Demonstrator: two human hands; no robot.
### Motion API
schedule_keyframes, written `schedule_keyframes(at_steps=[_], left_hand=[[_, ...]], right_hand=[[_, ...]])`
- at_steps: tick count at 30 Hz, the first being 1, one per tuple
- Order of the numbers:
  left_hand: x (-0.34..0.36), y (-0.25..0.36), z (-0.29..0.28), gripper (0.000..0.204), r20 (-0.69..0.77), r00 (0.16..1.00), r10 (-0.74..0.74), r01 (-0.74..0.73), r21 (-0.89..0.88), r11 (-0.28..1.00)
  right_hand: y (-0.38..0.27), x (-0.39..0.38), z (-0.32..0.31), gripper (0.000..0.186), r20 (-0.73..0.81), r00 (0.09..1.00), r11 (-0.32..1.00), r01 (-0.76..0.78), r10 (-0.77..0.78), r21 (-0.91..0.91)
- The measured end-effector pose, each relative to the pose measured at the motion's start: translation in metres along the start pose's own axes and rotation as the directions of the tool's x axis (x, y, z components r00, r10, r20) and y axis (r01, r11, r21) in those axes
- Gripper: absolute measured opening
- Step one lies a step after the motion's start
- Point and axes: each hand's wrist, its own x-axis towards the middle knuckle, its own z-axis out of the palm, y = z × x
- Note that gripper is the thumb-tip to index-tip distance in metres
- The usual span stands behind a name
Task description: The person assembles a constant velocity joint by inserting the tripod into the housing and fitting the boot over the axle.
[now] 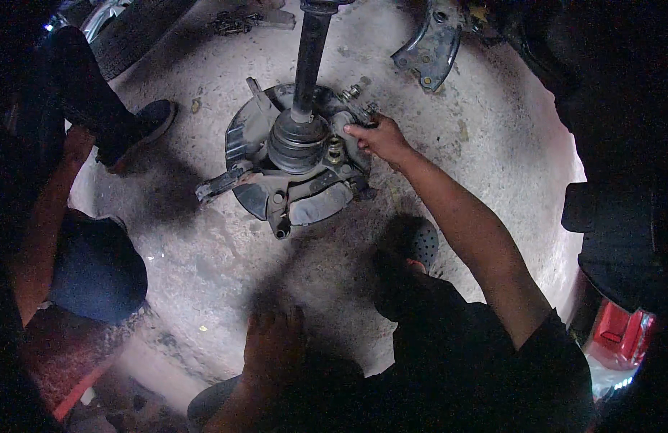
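A dusty steering knuckle and hub [282,191] with a dark brake backing plate [242,137] lies on the floor ahead of me. A black drive shaft [311,58] rises from its ribbed rubber boot [298,141]. At the assembly's right side, my right hand [383,140] is closed with curled fingers round a metal arm of the knuckle. The exact grip is partly hidden behind the fingers. Lower down, my left hand [275,343] is in shadow by my knee, fingers stretched forward, with nothing visible in it.
At the left another person crouches, with a dark shoe [157,119] and a hand [78,144] in view. A tyre [143,32] stands at the upper left. A metal control arm [431,54] lies at the upper right, loose parts [251,22] at the top. A red container [621,333] stands lower right.
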Motion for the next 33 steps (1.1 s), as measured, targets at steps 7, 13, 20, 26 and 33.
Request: schedule_keyframes(at_steps=[7,13,20,26,33], left_hand=[[0.007,-0.002,0.008,0.049,0.081,0.997,-0.009,0.009,-0.008,1.000],[0.023,0.006,-0.016,0.048,0.120,0.991,-0.060,0.070,-0.088,0.994],[0.021,0.010,-0.013,0.054,0.005,0.999,-0.043,0.043,-0.004,0.999],[0.024,0.005,0.002,0.053,0.115,0.993,-0.032,0.029,0.029,0.999],[0.024,0.012,-0.001,0.049,-0.024,0.997,-0.068,0.068,-0.017,0.998]], right_hand=[[0.016,0.013,-0.027,0.031,0.218,0.972,0.885,-0.176,0.087,0.431],[0.006,0.018,-0.042,0.046,0.433,0.894,0.603,-0.410,0.116,0.684],[-0.017,0.041,-0.039,0.085,0.413,0.851,0.792,-0.483,0.324,0.373],[-0.012,0.044,-0.041,0.088,0.391,0.875,0.855,-0.417,0.285,0.308],[-0.023,0.030,-0.035,0.090,0.322,0.907,0.880,-0.370,0.273,0.297]])
